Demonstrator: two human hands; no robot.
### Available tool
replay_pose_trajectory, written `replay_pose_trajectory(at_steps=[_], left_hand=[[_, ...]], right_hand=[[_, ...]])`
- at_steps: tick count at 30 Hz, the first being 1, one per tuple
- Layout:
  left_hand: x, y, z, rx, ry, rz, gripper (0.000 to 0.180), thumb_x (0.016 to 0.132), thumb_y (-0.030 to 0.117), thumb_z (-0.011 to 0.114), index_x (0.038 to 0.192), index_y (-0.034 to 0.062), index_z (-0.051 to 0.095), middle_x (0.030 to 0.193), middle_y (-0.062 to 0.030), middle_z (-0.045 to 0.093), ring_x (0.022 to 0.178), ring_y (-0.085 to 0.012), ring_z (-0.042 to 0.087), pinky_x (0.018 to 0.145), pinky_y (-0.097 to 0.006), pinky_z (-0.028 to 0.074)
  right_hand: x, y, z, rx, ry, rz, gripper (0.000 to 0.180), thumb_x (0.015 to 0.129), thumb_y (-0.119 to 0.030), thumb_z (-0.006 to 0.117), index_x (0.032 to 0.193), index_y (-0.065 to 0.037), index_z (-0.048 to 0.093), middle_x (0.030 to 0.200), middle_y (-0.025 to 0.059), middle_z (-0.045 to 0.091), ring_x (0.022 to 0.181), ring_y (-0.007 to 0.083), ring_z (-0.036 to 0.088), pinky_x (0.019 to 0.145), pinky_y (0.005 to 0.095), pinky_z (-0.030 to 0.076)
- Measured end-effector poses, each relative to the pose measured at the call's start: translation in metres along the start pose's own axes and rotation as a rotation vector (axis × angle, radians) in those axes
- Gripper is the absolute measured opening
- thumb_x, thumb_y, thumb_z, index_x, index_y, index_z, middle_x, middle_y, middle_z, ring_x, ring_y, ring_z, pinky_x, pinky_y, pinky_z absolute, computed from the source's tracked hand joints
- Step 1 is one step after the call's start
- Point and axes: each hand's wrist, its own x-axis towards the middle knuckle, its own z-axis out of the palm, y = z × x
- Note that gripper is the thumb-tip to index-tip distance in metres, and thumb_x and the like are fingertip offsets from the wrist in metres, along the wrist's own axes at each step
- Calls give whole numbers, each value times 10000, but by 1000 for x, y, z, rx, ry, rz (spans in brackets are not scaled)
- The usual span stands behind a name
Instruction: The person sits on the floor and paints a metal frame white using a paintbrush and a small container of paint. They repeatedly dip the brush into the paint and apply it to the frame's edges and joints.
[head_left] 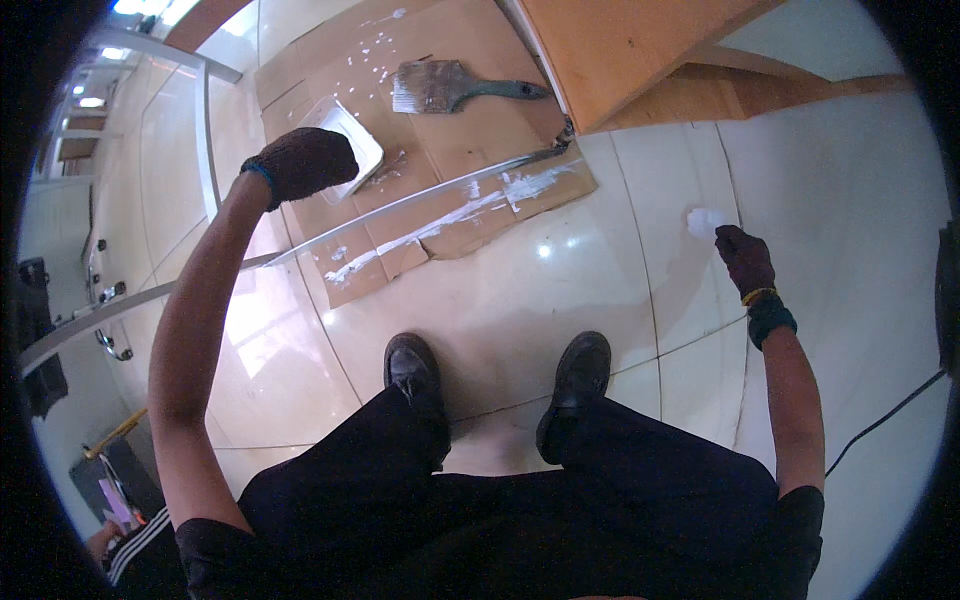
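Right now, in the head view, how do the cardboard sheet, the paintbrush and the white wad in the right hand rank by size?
1. Cardboard sheet, by far the largest.
2. Paintbrush.
3. White wad, pinched by the right hand, smallest, though fisheye bending makes sizes rough.

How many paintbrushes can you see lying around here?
1. A wide paintbrush with pale bristles and a dark handle lies on the paint-smeared cardboard on the floor, ahead of the person's shoes. Others could be hidden behind the wooden panel.
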Motion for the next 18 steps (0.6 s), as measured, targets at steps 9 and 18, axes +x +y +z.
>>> replay_pose_trajectory(at_steps=[9,18], left_hand=[[-16,3,-3,-108,-46,-125,237,863,237,522,860,36,648,802,-147,643,725,-296,607,666,-376,479],[-32,-8,8,-444,-125,-607,302,824,295,555,778,9,639,589,-78,574,494,-170,509,494,-328,443]], right_hand=[[-6,0,15,-157,148,-118,234,810,-148,562,1032,-80,590,815,156,655,766,358,632,694,433,516],[-14,-4,11,-118,37,-14,249,807,-141,614,1045,-71,619,850,143,679,774,314,657,705,409,517]])
